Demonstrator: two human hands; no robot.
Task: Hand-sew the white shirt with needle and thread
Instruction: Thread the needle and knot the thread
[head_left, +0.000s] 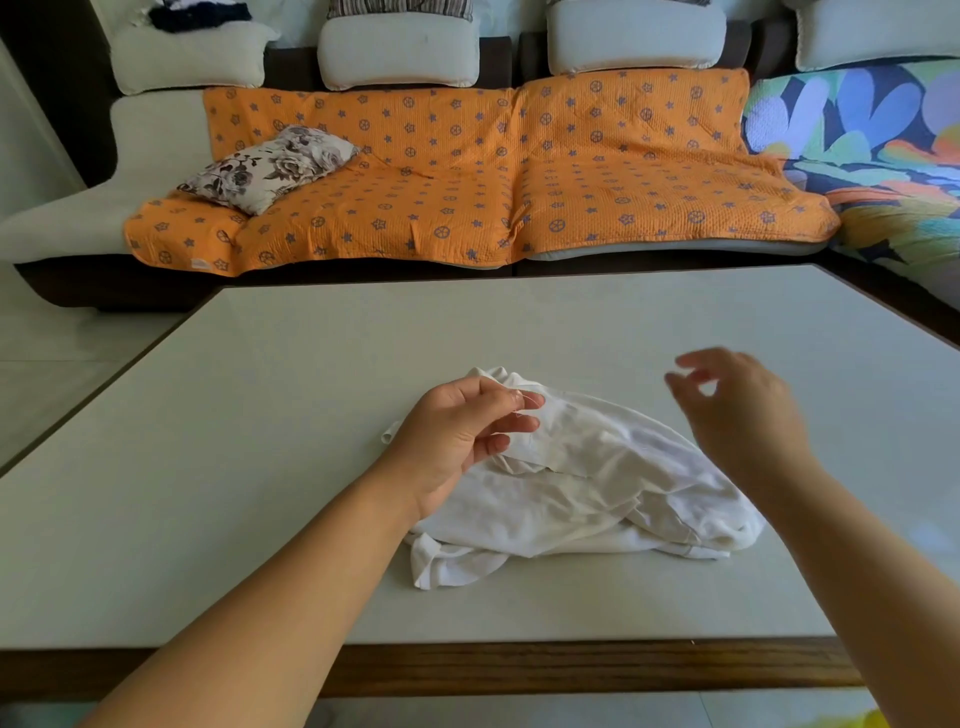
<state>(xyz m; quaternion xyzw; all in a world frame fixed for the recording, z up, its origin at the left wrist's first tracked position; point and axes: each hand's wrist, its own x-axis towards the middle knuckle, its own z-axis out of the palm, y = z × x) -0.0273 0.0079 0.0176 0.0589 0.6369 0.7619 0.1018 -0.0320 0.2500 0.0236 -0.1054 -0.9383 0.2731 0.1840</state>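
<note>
Head view: the white shirt (597, 483) lies crumpled on the worktop (260, 415), long axis left to right. The left hand (457, 441) pinches its far-left fold, so it is nearer; the right hand (737, 410) hovers blurred above the right end, its grip narrow, holding what I cannot tell

The crumpled white cloth shirt (597, 483) looks soft, thin and matt. It lies on the pale table (260, 467), whose top is smooth with a faint shine and whose near edge is dark brown wood. Beyond the table, the orange quilted cloth cover (467, 171) looks bumpy.
</note>
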